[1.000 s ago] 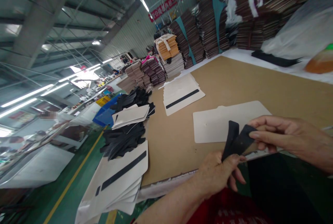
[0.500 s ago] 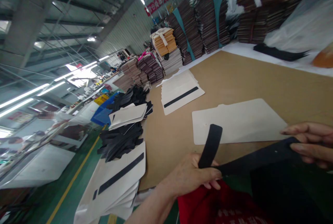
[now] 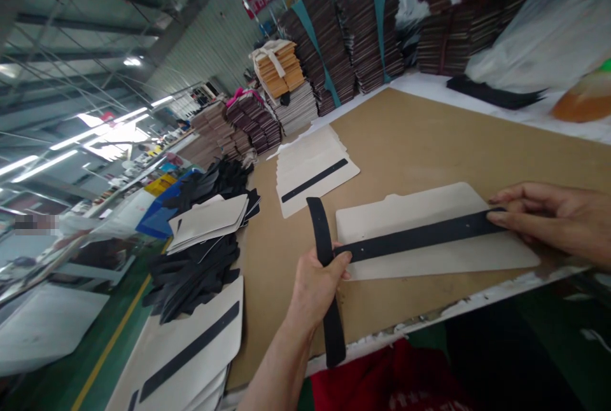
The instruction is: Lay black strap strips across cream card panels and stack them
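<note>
A cream card panel (image 3: 429, 258) lies on the brown cardboard-covered table (image 3: 429, 144) in front of me. A long black strip (image 3: 420, 236) stretches flat across that panel. My right hand (image 3: 558, 217) presses the strip's right end down with flat fingers. My left hand (image 3: 315, 287) pinches the strip's left end and also grips a second black strip (image 3: 327, 284), which stands crosswise and hangs over the table's near edge.
A stack of cream panels with a black strip (image 3: 310, 172) lies farther back. At the left edge lie a heap of black strips (image 3: 191, 277), another panel pile (image 3: 207, 220) and finished panels (image 3: 191, 350). Tall stacks of dark and tan sheets (image 3: 353, 35) line the back.
The folded black strips I held above my lap have been pulled apart. One now lies stretched across the cream panel, both hands having moved forward onto the table.
</note>
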Available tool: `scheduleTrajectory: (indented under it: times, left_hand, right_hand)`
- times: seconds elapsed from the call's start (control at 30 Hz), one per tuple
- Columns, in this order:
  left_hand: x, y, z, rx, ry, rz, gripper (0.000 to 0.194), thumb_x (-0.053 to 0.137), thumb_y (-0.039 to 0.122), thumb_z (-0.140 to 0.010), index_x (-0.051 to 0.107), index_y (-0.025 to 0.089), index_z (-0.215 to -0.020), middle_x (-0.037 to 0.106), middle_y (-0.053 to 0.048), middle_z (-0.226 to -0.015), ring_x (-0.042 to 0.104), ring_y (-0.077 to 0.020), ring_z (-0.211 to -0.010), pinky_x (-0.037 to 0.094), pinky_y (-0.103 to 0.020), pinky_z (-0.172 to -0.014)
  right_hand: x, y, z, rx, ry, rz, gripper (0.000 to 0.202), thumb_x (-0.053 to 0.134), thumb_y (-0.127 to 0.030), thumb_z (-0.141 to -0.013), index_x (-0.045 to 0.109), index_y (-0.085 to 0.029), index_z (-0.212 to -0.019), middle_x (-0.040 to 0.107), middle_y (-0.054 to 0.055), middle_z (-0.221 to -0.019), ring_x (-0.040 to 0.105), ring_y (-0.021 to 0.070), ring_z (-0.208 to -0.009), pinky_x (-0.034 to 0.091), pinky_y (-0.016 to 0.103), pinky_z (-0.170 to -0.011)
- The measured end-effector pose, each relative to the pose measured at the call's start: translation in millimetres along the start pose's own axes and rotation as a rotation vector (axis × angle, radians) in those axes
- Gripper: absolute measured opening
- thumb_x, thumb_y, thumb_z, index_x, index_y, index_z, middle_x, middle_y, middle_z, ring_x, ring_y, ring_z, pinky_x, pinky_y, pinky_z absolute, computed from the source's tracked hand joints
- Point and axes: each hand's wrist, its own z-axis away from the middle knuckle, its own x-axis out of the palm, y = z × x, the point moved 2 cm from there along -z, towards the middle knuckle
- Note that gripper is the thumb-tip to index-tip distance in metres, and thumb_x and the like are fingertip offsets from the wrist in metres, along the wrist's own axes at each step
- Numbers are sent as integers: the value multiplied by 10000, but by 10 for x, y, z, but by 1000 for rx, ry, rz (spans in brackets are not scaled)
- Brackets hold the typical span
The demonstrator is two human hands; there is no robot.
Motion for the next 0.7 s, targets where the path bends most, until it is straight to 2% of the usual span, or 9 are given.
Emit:
scheduleTrajectory:
  times: [0.1,0.27,0.43,0.6,0.7]
  left_hand:
    - [9,-5,-69,7,14,-64,269,714,346,-789,694,153,-974,582,48,-539,500,-103,-474,373,-194,-485]
    - [4,52,-149,52,5,-115,231,660,311,-815,731,168,-982,551,53,-536,507,-113,-490,373,-206,-505]
    - [33,76,-219,75,4,-128,248,656,322,-808,732,170,-988,553,45,-544,520,-125,-509,361,-214,-498]
    - [45,36,-251,77,-4,-136,246,647,320,-816,731,173,-995,589,35,-611,520,-125,-528,382,-224,-515]
    - [46,22,-262,81,-12,-150,250,637,331,-828,729,168,-994,606,28,-646,521,-125,-549,398,-226,-541]
  right_hand:
    - [64,-159,-23,64,-25,91,1063,507,-1052,-362,643,-248,-1044,697,69,-862,603,225,-648,453,366,-547]
    - [125,-149,-90,-17,30,196,971,453,-1042,-407,689,-263,-935,706,28,-854,637,240,-749,480,406,-718]
    - [156,-174,-104,-1,73,176,847,519,-961,-476,693,-251,-903,690,38,-775,632,231,-719,500,393,-705]
    - [170,-215,-114,26,84,209,955,432,-1034,-384,695,-249,-860,689,31,-769,630,220,-681,488,391,-682]
    - [181,-186,-133,-1,94,235,952,406,-1044,-421,691,-251,-864,685,28,-768,627,209,-672,473,375,-659]
